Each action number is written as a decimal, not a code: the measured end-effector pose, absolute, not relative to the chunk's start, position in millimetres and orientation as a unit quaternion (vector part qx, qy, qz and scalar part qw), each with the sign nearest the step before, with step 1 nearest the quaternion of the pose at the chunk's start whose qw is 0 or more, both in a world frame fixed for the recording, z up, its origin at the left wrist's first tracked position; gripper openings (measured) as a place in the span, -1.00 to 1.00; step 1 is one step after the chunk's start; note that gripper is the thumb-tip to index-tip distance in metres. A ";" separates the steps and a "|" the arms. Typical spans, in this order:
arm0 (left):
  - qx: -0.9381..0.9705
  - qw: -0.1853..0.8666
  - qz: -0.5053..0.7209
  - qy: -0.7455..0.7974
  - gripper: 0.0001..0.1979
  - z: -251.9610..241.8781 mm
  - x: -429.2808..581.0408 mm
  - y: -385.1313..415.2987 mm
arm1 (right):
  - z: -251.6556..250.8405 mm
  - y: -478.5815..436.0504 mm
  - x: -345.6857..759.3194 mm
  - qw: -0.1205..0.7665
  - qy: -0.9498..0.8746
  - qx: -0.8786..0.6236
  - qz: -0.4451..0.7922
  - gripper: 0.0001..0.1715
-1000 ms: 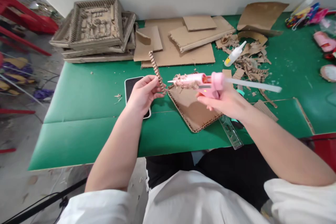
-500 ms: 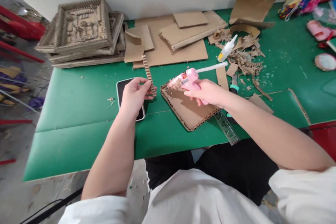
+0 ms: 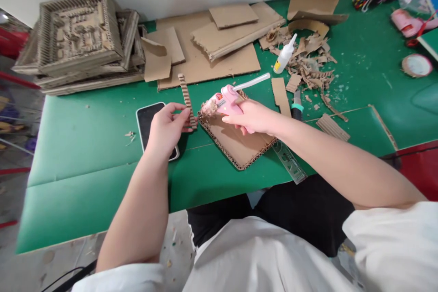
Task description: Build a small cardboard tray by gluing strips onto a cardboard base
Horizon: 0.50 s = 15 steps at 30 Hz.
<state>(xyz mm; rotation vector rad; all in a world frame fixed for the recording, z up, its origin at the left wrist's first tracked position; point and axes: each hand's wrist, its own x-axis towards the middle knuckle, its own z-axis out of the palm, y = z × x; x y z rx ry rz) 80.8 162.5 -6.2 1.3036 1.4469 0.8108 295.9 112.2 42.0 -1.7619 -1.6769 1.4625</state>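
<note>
My left hand (image 3: 170,127) pinches a narrow strip of corrugated cardboard (image 3: 185,92) between thumb and fingers, over the edge of a phone (image 3: 145,121). In my right hand (image 3: 251,116) is a pink hot glue gun (image 3: 228,100), with a translucent glue stick (image 3: 253,81) poking out of its back. Its nozzle end, crusted with cardboard bits, points left at the upper left corner of a shallow cardboard tray (image 3: 236,143). Whether the tip touches the tray I cannot tell. Corrugated edging runs along the tray's rim; my right hand and the gun hide part of its far side.
Stacked cardboard frames (image 3: 80,39) stand at the back left, beside flat cardboard sheets (image 3: 208,64). A white glue bottle (image 3: 285,56) stands by cardboard scraps (image 3: 315,66). A cutter (image 3: 297,107) and a clear ruler (image 3: 290,162) lie right of the tray. A tape roll (image 3: 416,65) sits far right.
The camera view has shifted, so most of the table things appear further left. My hands keep hold of the strip and the glue gun, whose nozzle stays near the tray's corner.
</note>
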 end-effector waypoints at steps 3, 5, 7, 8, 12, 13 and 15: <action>0.541 0.494 0.335 0.593 -0.93 -7.3 80.0 162.2 | 44.9 111.8 294.1 0.132 -0.585 -0.625 0.500 -0.74; 0.541 0.494 0.335 0.593 -0.94 -7.4 79.8 162.0 | 45.8 111.7 294.0 0.130 -0.590 -0.626 0.494 -0.74; 0.540 0.496 0.333 0.593 -0.95 -7.1 79.8 161.8 | 45.8 111.6 294.6 0.136 -0.594 -0.625 0.488 -0.76; 0.539 0.497 0.333 0.593 -0.95 -6.9 79.9 161.7 | 45.7 111.5 295.0 0.141 -0.596 -0.623 0.487 -0.77; 0.539 0.497 0.334 0.592 -0.95 -6.4 80.3 161.4 | 46.8 110.8 295.8 0.149 -0.596 -0.618 0.491 -0.80; 0.539 0.497 0.335 0.592 -0.94 -6.5 80.3 161.4 | 47.3 110.6 295.9 0.148 -0.595 -0.618 0.492 -0.80; 0.540 0.496 0.336 0.591 -0.94 -7.0 80.3 161.6 | 47.8 110.5 296.1 0.151 -0.594 -0.616 0.495 -0.80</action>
